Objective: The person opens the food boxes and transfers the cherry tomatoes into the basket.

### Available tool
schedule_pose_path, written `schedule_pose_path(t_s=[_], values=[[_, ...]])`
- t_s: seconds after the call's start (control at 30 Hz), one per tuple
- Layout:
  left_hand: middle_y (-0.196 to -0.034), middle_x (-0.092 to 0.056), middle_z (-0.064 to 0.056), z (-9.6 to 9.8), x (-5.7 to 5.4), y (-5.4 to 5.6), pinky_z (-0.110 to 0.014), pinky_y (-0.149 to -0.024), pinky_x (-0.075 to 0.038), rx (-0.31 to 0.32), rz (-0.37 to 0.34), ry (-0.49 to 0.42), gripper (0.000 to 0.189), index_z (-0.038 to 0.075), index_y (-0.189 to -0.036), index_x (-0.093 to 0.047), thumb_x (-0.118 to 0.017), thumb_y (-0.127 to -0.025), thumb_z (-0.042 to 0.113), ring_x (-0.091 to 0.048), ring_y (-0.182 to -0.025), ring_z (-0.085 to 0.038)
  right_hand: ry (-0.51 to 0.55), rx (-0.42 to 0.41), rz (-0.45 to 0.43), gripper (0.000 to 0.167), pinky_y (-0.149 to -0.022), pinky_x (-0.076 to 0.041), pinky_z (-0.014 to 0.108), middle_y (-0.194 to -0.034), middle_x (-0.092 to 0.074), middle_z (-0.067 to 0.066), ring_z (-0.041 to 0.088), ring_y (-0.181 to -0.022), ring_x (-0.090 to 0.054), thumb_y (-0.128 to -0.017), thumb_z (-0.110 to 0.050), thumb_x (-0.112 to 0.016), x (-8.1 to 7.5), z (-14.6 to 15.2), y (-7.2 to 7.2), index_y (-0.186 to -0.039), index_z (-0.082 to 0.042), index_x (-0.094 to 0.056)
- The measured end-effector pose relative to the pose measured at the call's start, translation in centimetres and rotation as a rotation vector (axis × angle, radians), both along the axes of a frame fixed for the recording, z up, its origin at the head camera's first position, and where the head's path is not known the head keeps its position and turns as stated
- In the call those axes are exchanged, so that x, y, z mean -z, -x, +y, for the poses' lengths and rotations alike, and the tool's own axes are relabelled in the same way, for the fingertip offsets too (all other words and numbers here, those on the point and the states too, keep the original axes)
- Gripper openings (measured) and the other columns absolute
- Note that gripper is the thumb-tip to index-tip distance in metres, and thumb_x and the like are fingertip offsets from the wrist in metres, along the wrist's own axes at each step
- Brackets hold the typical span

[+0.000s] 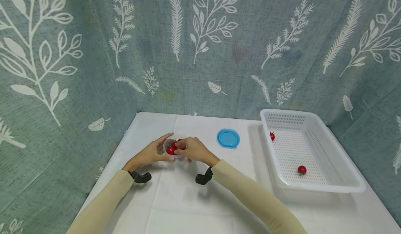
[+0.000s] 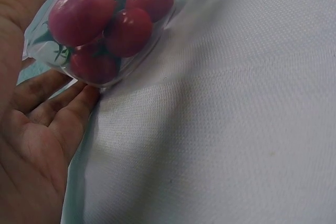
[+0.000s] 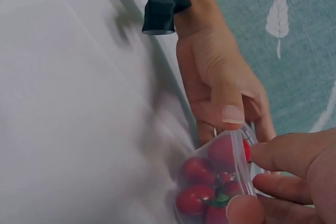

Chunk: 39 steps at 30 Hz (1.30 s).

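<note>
Between curled fingers of my left hand (image 1: 149, 153), I grip a clear plastic tub (image 3: 238, 160) of round red tomatoes (image 2: 128, 32); my right hand (image 1: 195, 149) touches its rim, grip unclear.

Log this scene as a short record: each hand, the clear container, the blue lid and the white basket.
Left hand: holds the clear container by its sides
Right hand: at the container's mouth, fingers at the tomatoes; grip on one unclear
Container contents: several red tomatoes
Blue lid: off, on the white table, between container and basket
White basket: right side, two tomatoes inside, one by the left wall, one nearer the front
</note>
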State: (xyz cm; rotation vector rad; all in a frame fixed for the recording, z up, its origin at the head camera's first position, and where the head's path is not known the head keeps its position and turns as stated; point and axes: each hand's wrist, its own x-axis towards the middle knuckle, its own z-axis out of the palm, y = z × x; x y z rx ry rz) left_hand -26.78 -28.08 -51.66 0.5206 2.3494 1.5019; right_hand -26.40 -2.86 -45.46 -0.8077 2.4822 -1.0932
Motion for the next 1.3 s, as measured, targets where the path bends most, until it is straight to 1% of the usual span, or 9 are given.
schedule_pose_path(t_s=[0.17, 0.27, 0.33, 0.43, 0.5, 0.57, 0.73, 1.1, 1.3], values=[[-0.169, -0.019, 0.003, 0.0, 0.0, 0.0, -0.059, -0.119, -0.03, 0.005, -0.002, -0.011, 0.108, 0.035, -0.165, -0.023, -0.091, -0.081, 0.036, -0.016, -0.156, -0.027, -0.023, -0.033, -0.043, 0.037, -0.06, -0.056, 0.024, -0.105, -0.075, -0.002, 0.035, -0.054, -0.067, -0.101, -0.028, -0.07, 0.1, -0.4, 0.1, -0.133, -0.008, -0.07], [-0.169, -0.02, 0.002, 0.0, -0.1, -0.1, -0.06, -0.119, -0.03, 0.009, 0.0, -0.019, 0.108, 0.036, -0.165, -0.023, -0.09, -0.081, 0.035, -0.018, -0.156, -0.027, -0.01, -0.048, -0.076, 0.035, -0.061, -0.057, 0.027, -0.101, -0.074, -0.001, 0.04, -0.056, -0.066, -0.102, -0.028, -0.069, 0.1, -0.6, 0.1, -0.131, -0.009, -0.071], [-0.169, -0.021, 0.0, 0.0, -0.1, -0.1, -0.061, -0.119, -0.03, 0.011, -0.003, -0.025, 0.107, 0.036, -0.165, -0.023, -0.09, -0.082, 0.034, -0.022, -0.155, -0.028, 0.01, -0.049, -0.103, 0.034, -0.06, -0.058, 0.032, -0.1, -0.073, 0.0, 0.038, -0.054, -0.064, -0.101, -0.029, -0.069, 0.2, -0.8, 0.1, -0.129, -0.01, -0.072], [-0.169, -0.023, -0.003, 0.0, 0.0, -0.3, -0.061, -0.119, -0.03, 0.012, -0.004, -0.019, 0.106, 0.037, -0.164, -0.022, -0.09, -0.083, 0.033, -0.025, -0.154, -0.028, 0.049, -0.034, -0.142, 0.033, -0.057, -0.058, 0.041, -0.101, -0.071, -0.002, 0.028, -0.049, -0.059, -0.101, -0.028, -0.07, 0.3, -0.9, 0.1, -0.128, -0.009, -0.072], [-0.169, -0.023, -0.005, -0.1, 0.0, -0.3, -0.061, -0.118, -0.031, 0.014, 0.0, -0.008, 0.105, 0.038, -0.164, -0.022, -0.089, -0.083, 0.034, -0.026, -0.153, -0.029, 0.089, -0.014, -0.177, 0.033, -0.054, -0.056, 0.042, -0.102, -0.07, -0.004, 0.022, -0.052, -0.057, -0.099, -0.027, -0.072, 0.5, -0.9, 0.2, -0.126, -0.009, -0.072], [-0.169, -0.023, -0.006, -0.1, 0.0, -0.3, -0.061, -0.118, -0.032, 0.017, 0.004, -0.003, 0.105, 0.037, -0.165, -0.021, -0.088, -0.084, 0.035, -0.027, -0.153, -0.029, 0.136, 0.001, -0.212, 0.032, -0.05, -0.052, 0.04, -0.105, -0.071, -0.004, 0.023, -0.059, -0.059, -0.098, -0.026, -0.073, 0.6, -0.8, 0.3, -0.125, -0.008, -0.072], [-0.168, -0.026, -0.005, -0.2, 0.0, 0.0, -0.062, -0.117, -0.033, 0.021, 0.003, -0.016, 0.105, 0.036, -0.165, -0.021, -0.088, -0.084, 0.034, -0.03, -0.152, -0.031, 0.223, 0.012, -0.278, 0.031, -0.047, -0.043, 0.033, -0.107, -0.073, -0.002, 0.033, -0.074, -0.061, -0.096, -0.026, -0.076, 0.9, -0.7, 0.7, -0.123, -0.011, -0.072], [-0.168, -0.024, -0.011, -0.1, 0.0, 0.1, -0.063, -0.116, -0.034, 0.017, 0.032, -0.005, 0.108, 0.026, -0.166, -0.02, -0.089, -0.084, 0.034, -0.027, -0.153, -0.035, 0.277, 0.061, -0.315, 0.026, -0.047, -0.039, 0.033, -0.104, -0.074, -0.005, 0.031, -0.077, -0.062, -0.091, -0.025, -0.082, 1.0, -0.7, 0.8, -0.114, -0.017, -0.075], [-0.169, -0.023, -0.01, -0.1, 0.1, 0.1, -0.063, -0.116, -0.033, 0.02, 0.038, -0.003, 0.106, 0.031, -0.166, -0.022, -0.089, -0.084, 0.033, -0.026, -0.153, -0.034, 0.288, 0.073, -0.324, 0.024, -0.047, -0.034, 0.031, -0.106, -0.075, -0.008, 0.021, -0.065, -0.052, -0.091, -0.024, -0.082, 1.1, -0.1, 0.7, -0.115, -0.021, -0.078]])
